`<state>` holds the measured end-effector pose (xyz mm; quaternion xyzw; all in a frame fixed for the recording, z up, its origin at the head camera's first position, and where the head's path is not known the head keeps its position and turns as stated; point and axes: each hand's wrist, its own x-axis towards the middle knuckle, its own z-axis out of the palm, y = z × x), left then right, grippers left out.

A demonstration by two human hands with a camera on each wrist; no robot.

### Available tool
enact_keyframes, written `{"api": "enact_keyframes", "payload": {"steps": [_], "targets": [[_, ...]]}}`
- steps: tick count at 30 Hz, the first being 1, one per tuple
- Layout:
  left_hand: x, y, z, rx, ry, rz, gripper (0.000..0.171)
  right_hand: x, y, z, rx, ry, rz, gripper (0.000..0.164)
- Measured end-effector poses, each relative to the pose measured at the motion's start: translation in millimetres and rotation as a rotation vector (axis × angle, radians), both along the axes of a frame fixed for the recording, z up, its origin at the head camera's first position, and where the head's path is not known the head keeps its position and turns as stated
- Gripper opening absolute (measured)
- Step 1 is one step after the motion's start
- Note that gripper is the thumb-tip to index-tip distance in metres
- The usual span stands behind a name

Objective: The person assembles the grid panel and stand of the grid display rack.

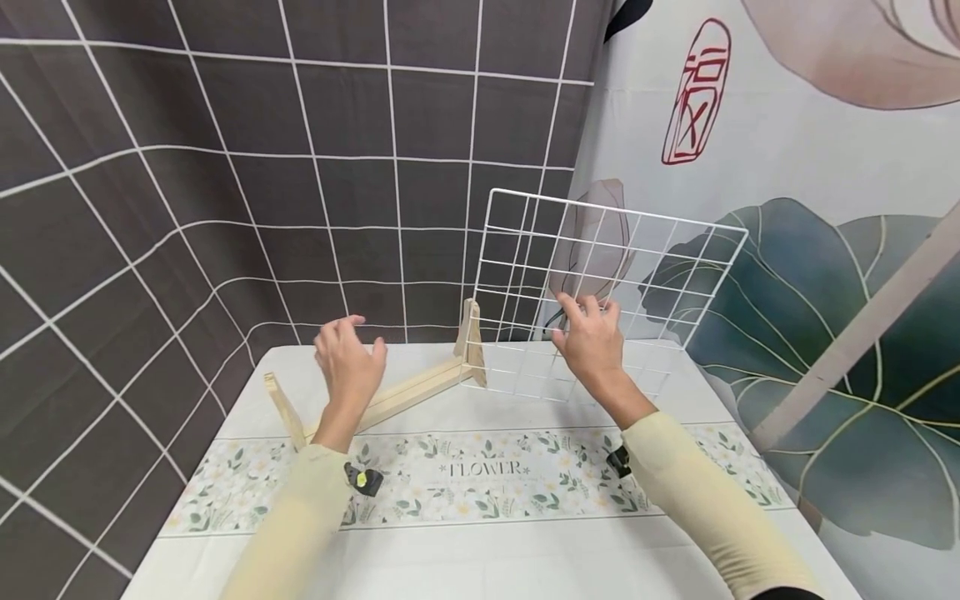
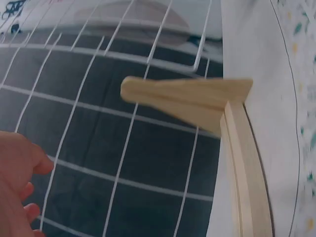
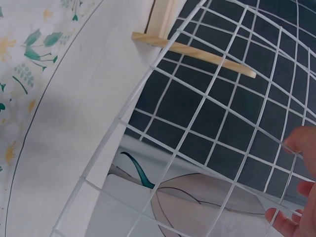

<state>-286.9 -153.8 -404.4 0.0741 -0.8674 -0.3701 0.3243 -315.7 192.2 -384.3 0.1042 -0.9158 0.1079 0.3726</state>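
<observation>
My right hand (image 1: 592, 337) holds a white wire grid panel (image 1: 592, 242) upright and slightly tilted above the back right of the table. In the right wrist view the thumb and fingertips (image 3: 281, 223) curl through the wires of the panel (image 3: 203, 95). A pale wooden stand (image 1: 420, 393) lies across the table, made of long rails with an upright at each end. Its far upright (image 2: 187, 96) stands close to the panel's lower left side; contact cannot be told. My left hand (image 1: 348, 358) hovers over the stand, fingers loosely bent, holding nothing.
A white tablecloth (image 1: 480, 550) with a floral band marked FLOWER covers the table. Behind hangs a dark curtain (image 1: 337, 192) with white grid lines, and to the right a leaf-patterned cloth (image 1: 795, 292). A pale slanted pole (image 1: 847, 342) crosses the right side.
</observation>
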Motion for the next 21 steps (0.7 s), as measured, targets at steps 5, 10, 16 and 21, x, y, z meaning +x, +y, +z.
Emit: {"api": "enact_keyframes", "payload": {"steps": [5, 10, 16, 21], "targets": [[6.6, -25, -6.9, 0.032, 0.088, 0.107, 0.047, -0.7, 0, -0.7, -0.004, -0.009, 0.0, 0.054], [15.0, -49, -14.6, 0.08, 0.071, 0.221, 0.053, -0.4, 0, -0.9, 0.0, 0.005, 0.012, 0.053], [24.0, -69, -23.6, 0.19, -0.024, 0.266, 0.066, -0.5, 3, -1.0, 0.006, 0.016, 0.003, 0.053], [31.1, -78, -25.6, 0.312, -0.09, 0.235, 0.078, -0.4, 5, -0.5, 0.015, 0.027, 0.002, 0.053]]}}
